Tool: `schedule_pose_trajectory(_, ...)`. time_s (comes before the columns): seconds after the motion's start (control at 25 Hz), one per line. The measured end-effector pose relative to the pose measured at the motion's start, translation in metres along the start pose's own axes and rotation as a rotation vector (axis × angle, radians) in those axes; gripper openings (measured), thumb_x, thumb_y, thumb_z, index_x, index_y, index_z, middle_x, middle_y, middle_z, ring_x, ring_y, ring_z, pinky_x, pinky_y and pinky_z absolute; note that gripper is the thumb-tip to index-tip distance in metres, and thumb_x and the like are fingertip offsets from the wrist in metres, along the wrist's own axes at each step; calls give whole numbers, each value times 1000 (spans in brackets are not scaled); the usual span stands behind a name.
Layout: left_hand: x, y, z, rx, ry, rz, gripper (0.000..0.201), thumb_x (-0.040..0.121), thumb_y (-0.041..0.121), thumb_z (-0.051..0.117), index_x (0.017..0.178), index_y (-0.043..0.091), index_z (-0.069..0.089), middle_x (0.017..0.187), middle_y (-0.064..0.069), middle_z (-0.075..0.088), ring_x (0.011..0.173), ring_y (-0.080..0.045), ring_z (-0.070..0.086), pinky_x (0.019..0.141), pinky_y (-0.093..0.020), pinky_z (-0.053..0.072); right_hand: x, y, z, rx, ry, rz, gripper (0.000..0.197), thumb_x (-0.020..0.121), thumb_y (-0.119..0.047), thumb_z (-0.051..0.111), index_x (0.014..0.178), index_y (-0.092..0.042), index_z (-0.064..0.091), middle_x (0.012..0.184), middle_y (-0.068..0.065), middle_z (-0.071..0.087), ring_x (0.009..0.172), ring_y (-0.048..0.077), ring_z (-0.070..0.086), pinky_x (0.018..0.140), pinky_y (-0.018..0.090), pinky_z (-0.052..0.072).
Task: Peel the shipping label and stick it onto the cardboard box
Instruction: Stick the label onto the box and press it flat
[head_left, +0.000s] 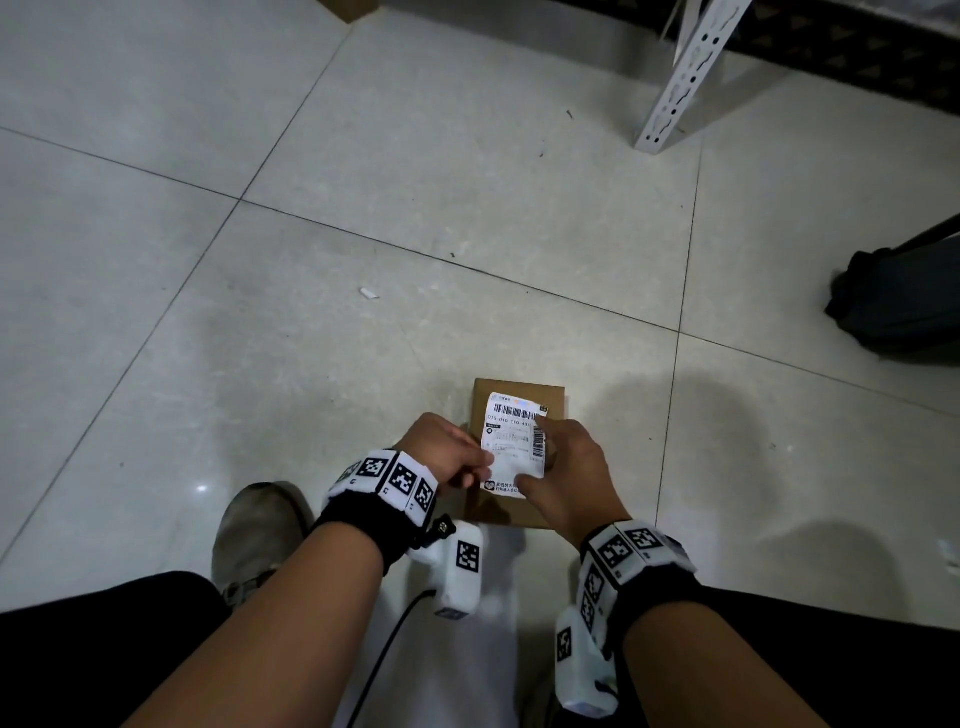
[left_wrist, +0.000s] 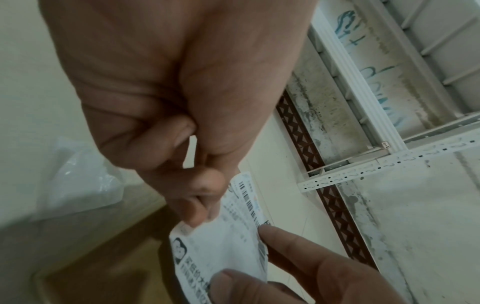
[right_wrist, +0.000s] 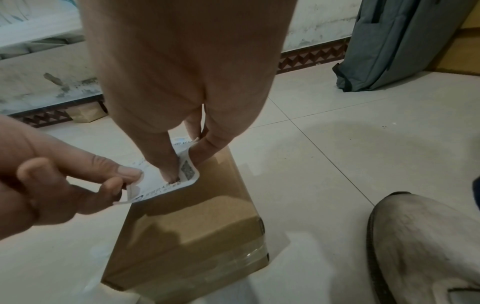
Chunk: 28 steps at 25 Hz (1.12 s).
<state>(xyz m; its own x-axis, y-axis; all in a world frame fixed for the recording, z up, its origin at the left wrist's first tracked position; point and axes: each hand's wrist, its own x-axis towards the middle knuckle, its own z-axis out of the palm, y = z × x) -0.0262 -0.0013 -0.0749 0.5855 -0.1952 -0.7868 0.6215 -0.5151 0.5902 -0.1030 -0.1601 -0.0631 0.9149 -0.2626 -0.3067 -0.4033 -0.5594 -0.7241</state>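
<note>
A brown cardboard box (head_left: 553, 397) lies on the tiled floor in front of me. The white shipping label (head_left: 511, 439), barcode up, is held just over the box top, its edges curling. My left hand (head_left: 485, 465) pinches the label's near left corner between thumb and forefinger (left_wrist: 205, 207). My right hand (head_left: 550, 457) holds the label's right side, thumb (right_wrist: 168, 166) pressing on its face and fingers under the curled edge. In the right wrist view the label (right_wrist: 161, 186) hangs above the box (right_wrist: 194, 226) near its far end.
A white perforated shelf leg (head_left: 685, 78) stands at the back right. A dark backpack (head_left: 898, 301) sits on the floor to the right. My shoe (head_left: 260, 535) is left of the box, another shoe (right_wrist: 428, 246) to its right. A paper scrap (head_left: 370, 294) lies ahead.
</note>
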Motion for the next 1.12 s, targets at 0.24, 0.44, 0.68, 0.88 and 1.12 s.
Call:
schedule_pose_trajectory(0.24, 1, 3, 2, 24, -40, -23, 13, 84, 7, 73, 90, -5, 73, 50, -4, 64, 29, -8, 52, 35, -13, 31, 1, 4, -3, -26, -63, 3, 61, 69, 2, 74, 127, -7, 62, 116, 3, 55, 108, 19, 58, 91, 14, 44)
schedule_pose_trajectory(0.44, 6, 0, 6, 4, -23, -30, 19, 89, 13, 68, 78, -2, 72, 50, -7, 65, 32, -13, 49, 40, -18, 34, 5, 8, 1, -3, -58, -43, 64, 67, -5, 73, 130, -13, 62, 123, 2, 57, 111, 12, 56, 82, -10, 30)
schedule_pose_trajectory(0.68, 9, -4, 17, 261, 68, 75, 26, 89, 18, 63, 76, -2, 74, 64, -12, 71, 41, -15, 56, 46, -18, 41, 4, 10, 4, -41, -105, -40, 68, 69, 0, 70, 135, -14, 58, 133, 2, 51, 109, 7, 53, 82, -11, 30)
schedule_pose_trajectory(0.88, 12, -5, 20, 475, 110, 178, 25, 90, 24, 63, 83, 2, 74, 87, -14, 75, 77, -27, 69, 69, -26, 49, 2, 12, 11, -129, -118, -35, 75, 73, 0, 68, 144, -14, 48, 143, 3, 44, 117, 17, 57, 89, 4, 37)
schedule_pose_trajectory(1.12, 15, -6, 30, 562, 118, 228, 28, 96, 20, 53, 112, 3, 68, 114, -18, 71, 103, -33, 68, 77, -26, 47, -2, 2, 15, -273, -83, -63, 67, 84, -2, 63, 147, -10, 41, 147, 6, 39, 113, 23, 60, 84, 12, 36)
